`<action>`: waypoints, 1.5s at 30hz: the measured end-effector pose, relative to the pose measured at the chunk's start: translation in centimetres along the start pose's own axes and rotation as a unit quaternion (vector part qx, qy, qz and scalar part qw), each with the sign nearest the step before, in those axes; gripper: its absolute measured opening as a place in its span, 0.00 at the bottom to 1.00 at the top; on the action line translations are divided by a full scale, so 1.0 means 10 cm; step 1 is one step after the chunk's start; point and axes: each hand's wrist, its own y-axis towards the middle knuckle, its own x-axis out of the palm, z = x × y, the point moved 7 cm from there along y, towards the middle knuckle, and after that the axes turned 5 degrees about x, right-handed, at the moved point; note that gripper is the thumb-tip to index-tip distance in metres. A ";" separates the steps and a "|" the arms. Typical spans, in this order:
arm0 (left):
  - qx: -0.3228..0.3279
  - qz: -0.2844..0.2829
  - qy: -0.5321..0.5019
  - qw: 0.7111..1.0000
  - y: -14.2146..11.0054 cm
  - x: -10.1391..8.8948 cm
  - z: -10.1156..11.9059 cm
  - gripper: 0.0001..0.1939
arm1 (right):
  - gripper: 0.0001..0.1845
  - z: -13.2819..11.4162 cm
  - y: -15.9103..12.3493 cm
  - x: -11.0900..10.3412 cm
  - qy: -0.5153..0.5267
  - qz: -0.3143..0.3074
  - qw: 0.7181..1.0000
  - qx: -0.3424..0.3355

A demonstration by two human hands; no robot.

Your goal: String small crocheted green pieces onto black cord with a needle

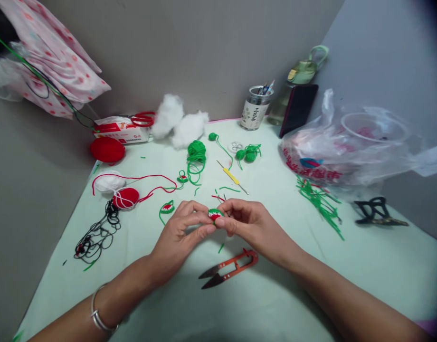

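Note:
Between my two hands is a small crocheted watermelon slice (214,215), green-edged with white and red. My left hand (186,228) pinches its left side between thumb and fingers. From the right, my right hand (245,221) grips the other end, fingertips closed on it. Just left of my left hand lies a second crocheted slice (167,207) with a green tail. Farther back sits another small crocheted piece (182,177). Orange thread snips (236,268) lie below my hands, blades pointing left. Behind them rests a yellow-handled crochet hook (231,175).
Green yarn (196,152), red yarn balls (107,149), white yarn (109,181) and tangled black cord (97,237) lie to the left and back. White stuffing (190,129) and a pen tin (256,109) stand behind. At right are a plastic bag (332,147), green scraps (320,204) and a hair claw (375,212).

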 end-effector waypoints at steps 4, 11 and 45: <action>-0.011 0.035 -0.018 0.999 0.02 -0.06 0.02 0.05 | 0.10 -0.02 0.00 -0.06 -0.037 0.045 0.998 -0.031; -0.123 -0.008 -0.175 0.977 0.01 0.08 -0.08 0.08 | 0.05 -0.08 -0.03 -0.02 -0.207 0.073 0.969 -0.109; -0.150 0.095 -0.250 0.952 -0.02 -0.03 -0.22 0.08 | 0.07 -0.09 -0.10 -0.03 -0.205 0.100 0.969 -0.094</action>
